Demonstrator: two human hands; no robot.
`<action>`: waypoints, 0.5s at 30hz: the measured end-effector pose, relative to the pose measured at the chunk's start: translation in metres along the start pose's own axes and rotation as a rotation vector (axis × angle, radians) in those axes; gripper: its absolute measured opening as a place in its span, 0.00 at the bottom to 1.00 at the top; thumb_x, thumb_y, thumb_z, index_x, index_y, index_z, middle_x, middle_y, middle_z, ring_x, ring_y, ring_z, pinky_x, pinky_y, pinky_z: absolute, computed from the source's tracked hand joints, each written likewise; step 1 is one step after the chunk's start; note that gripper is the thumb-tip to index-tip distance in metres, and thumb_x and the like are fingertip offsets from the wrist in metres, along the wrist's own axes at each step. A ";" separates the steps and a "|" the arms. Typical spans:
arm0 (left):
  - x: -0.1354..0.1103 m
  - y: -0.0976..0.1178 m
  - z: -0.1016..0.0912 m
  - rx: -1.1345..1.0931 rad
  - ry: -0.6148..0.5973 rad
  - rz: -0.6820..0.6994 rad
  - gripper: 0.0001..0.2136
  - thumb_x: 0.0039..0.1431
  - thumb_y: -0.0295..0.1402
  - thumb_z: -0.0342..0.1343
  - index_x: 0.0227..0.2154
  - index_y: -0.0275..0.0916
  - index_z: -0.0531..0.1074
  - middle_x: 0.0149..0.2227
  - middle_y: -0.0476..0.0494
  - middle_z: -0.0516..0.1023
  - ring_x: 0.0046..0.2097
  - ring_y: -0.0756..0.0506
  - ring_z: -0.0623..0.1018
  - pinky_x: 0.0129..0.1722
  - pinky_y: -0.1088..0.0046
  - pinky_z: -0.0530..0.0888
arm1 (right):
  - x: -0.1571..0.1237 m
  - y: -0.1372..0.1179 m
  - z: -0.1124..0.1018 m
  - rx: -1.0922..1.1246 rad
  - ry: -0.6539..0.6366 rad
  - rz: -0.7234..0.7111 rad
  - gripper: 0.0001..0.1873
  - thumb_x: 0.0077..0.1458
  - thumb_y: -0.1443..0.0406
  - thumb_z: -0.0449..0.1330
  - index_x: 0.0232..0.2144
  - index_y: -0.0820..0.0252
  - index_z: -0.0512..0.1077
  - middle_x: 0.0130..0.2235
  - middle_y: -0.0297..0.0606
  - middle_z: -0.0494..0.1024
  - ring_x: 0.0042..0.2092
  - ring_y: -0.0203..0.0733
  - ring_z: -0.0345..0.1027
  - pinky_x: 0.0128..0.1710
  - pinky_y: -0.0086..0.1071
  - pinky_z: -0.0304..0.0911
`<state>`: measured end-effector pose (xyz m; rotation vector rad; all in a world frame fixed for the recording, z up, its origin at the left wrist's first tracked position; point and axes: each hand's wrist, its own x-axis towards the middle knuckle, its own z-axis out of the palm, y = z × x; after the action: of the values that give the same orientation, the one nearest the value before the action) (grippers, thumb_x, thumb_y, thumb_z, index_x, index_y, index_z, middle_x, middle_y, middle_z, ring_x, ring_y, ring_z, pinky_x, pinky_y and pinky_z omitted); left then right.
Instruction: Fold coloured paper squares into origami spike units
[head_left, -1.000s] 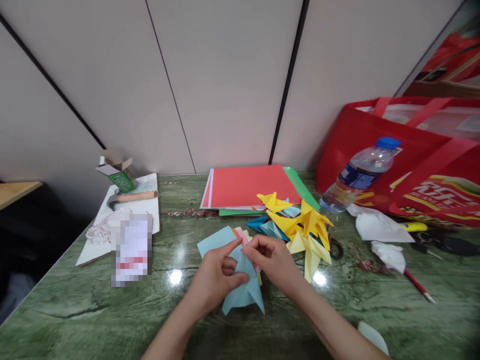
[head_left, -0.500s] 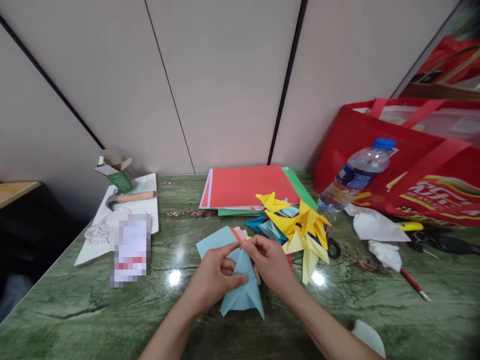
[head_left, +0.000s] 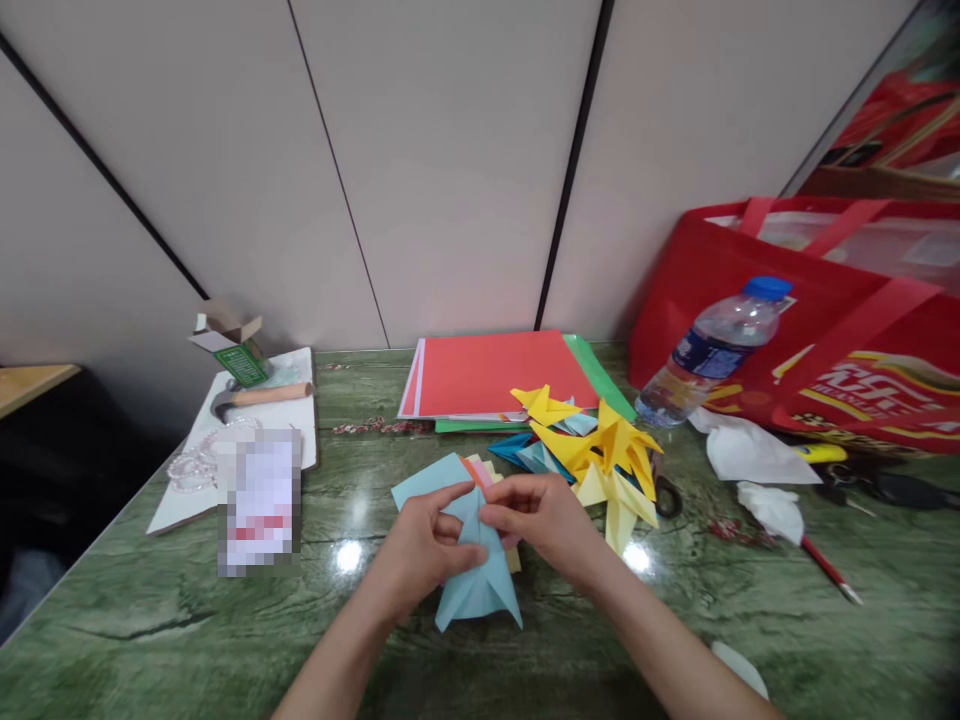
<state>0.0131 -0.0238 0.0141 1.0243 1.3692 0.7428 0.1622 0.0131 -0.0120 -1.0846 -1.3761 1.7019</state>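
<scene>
A partly folded sheet of light blue origami paper (head_left: pixel 477 592) is held between my two hands, its wide end with two points toward me. My left hand (head_left: pixel 429 545) grips its left side, thumb lying across the front. At the upper right edge, my right hand (head_left: pixel 544 515) pinches the paper between thumb and fingers. Behind it lie loose coloured sheets, among them a flat light blue sheet (head_left: pixel 431 475) and an orange one (head_left: pixel 475 470). Right of my hands sit folded yellow paper pieces (head_left: pixel 611 445) and folded blue ones (head_left: pixel 525 453).
Red paper (head_left: pixel 502 372) is stacked at the back. On the right are a water bottle (head_left: pixel 712 345), a red bag (head_left: pixel 847 300), crumpled tissues (head_left: pixel 754 450) and a red pen (head_left: pixel 832 572). A white board (head_left: pixel 304 440) on the left carries a hammer-like tool (head_left: pixel 262 396) and a small box (head_left: pixel 236 355).
My right hand has shifted slightly right and down along the paper's edge, and the top of the folded paper looks wider. Its lower end has moved a little left and up.
</scene>
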 end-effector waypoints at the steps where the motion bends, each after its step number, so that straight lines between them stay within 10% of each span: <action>1: 0.000 -0.001 0.000 -0.009 -0.003 0.001 0.33 0.37 0.23 0.60 0.52 0.30 0.61 0.13 0.63 0.57 0.17 0.57 0.56 0.16 0.82 0.53 | 0.001 0.001 0.000 0.014 0.011 0.002 0.13 0.39 0.61 0.65 0.29 0.63 0.72 0.21 0.30 0.71 0.22 0.31 0.63 0.20 0.26 0.63; 15: 0.003 -0.003 -0.001 -0.055 0.082 0.013 0.35 0.35 0.26 0.62 0.52 0.28 0.61 0.13 0.64 0.57 0.16 0.56 0.58 0.16 0.81 0.55 | 0.002 0.001 -0.003 0.085 -0.011 0.017 0.11 0.35 0.68 0.66 0.25 0.63 0.70 0.20 0.28 0.70 0.22 0.31 0.64 0.20 0.24 0.61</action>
<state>0.0118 -0.0221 0.0098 0.9693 1.4059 0.8349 0.1642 0.0163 -0.0135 -1.0437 -1.2925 1.7641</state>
